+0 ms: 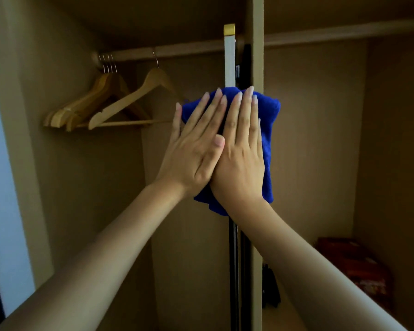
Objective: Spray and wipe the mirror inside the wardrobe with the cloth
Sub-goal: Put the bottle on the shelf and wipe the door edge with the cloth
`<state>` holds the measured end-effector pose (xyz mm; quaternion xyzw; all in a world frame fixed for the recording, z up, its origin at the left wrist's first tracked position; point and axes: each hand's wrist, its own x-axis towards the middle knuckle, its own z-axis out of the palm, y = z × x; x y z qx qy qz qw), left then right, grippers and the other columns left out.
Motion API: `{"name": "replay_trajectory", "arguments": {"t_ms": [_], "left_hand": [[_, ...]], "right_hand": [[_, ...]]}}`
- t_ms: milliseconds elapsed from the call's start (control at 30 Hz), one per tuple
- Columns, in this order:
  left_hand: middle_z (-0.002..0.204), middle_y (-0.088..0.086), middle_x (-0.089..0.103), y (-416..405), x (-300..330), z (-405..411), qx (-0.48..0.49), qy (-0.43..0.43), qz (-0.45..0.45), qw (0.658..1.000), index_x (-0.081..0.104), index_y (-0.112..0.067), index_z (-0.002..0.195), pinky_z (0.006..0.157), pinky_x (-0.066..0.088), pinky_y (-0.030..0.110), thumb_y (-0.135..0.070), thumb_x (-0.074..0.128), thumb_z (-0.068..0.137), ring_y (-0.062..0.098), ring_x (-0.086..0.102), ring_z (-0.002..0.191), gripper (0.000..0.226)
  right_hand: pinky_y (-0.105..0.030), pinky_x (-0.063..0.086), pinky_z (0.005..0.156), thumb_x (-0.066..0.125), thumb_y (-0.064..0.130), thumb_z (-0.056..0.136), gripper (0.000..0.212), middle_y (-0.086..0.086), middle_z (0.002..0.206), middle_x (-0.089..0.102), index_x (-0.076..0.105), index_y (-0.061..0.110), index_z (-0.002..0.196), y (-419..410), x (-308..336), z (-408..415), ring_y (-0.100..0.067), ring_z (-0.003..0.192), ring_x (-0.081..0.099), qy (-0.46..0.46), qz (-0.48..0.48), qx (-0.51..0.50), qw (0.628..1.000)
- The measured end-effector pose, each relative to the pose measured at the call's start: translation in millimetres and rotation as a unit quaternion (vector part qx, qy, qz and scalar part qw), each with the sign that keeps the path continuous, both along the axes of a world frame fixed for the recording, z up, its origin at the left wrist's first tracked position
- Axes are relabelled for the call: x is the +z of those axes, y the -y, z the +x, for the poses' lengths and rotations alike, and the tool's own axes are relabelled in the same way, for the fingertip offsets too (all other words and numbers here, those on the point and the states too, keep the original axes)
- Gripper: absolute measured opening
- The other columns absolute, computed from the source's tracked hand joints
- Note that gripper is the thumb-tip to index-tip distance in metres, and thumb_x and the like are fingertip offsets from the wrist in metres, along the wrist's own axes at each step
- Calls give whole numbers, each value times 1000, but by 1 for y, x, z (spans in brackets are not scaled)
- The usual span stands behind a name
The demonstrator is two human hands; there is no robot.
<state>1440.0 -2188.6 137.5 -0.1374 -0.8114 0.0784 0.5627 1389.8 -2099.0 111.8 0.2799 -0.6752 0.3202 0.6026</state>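
- Wardrobe (pixel 65 163) fills my view: brown panels, an upright divider (pixel 257 68) down the middle, a rail (pixel 189 50) across the top left bay.
- Mirror (pixel 230 60) is a pull-out panel that I see edge-on only, a pale strip with a gold cap, just left of the divider; its glass face is turned away from me, so I cannot judge how clean it is.
- Blue cloth (pixel 270 130) sits against that strip, about halfway up what I can see of it, spread under both my palms.
- My left hand (pixel 196 151) lies flat with straight fingers pressing the cloth; its thumb overlaps my right hand.
- My right hand (pixel 242 149) is likewise flat and extended, pushing on the cloth, gripping nothing.
- Step in hand, as I judge it: wiping, with the spraying likely behind me, since no spray bottle shows anywhere.
- Next move calls for steady pressure and a slide along the strip, keeping the cloth from slipping off the narrow edge.
- Wooden hangers (pixel 110 103) hang on the rail at left, well apart from my hands.
- Red thing (pixel 354 263) low in the right bay is too dim to identify; a dark object (pixel 270 290) by the divider's foot is also unclear.
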Motion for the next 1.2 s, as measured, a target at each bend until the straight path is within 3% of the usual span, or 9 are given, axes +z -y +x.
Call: {"name": "replay_trajectory", "arguments": {"t_ms": [100,200,433,800,967,1200], "left_hand": [[160,5,12,0,-23,2,1,6,-9,1000,14,-11,151,120,-6,47,-42,7,101,17,0,149,59],[160,5,19,4,-18,7,-11,15,-32,999,23,-12,151,120,-4,48,-32,18,102,18,5,149,53],[162,6,13,11,6,4,31,54,-127,990,13,-15,153,121,2,47,-39,16,103,18,5,149,56],[159,13,18,12,-39,1,78,5,-198,977,16,-5,152,121,4,45,-31,20,104,22,12,148,55],[160,9,20,5,-35,-5,29,22,-271,962,17,-9,152,121,2,40,-20,27,101,20,13,148,53],[159,3,24,8,-57,-19,16,35,-288,957,26,-14,151,121,4,43,-35,18,105,19,15,148,51]], "right_hand": [[-44,20,122,49,21,103,75,-19,162,6,-6,3,151,-3,-24,3,-28,151,6,7,6,15,1000],[-44,18,122,44,21,105,64,-22,161,10,6,0,152,-7,-32,5,-30,151,8,7,11,45,999],[-42,11,124,47,18,100,71,-21,162,4,4,-4,152,-14,-38,5,-25,152,1,44,-3,130,991],[-39,15,123,49,30,101,72,-23,159,14,8,-2,151,-10,-125,11,-28,150,11,76,-21,80,994],[-41,19,122,52,24,101,70,-26,158,17,10,-5,150,-8,-124,10,-30,149,14,78,-31,74,994],[-39,16,123,44,31,103,68,-24,159,14,11,-4,151,-9,-154,4,-27,151,11,95,-33,91,991]]}}
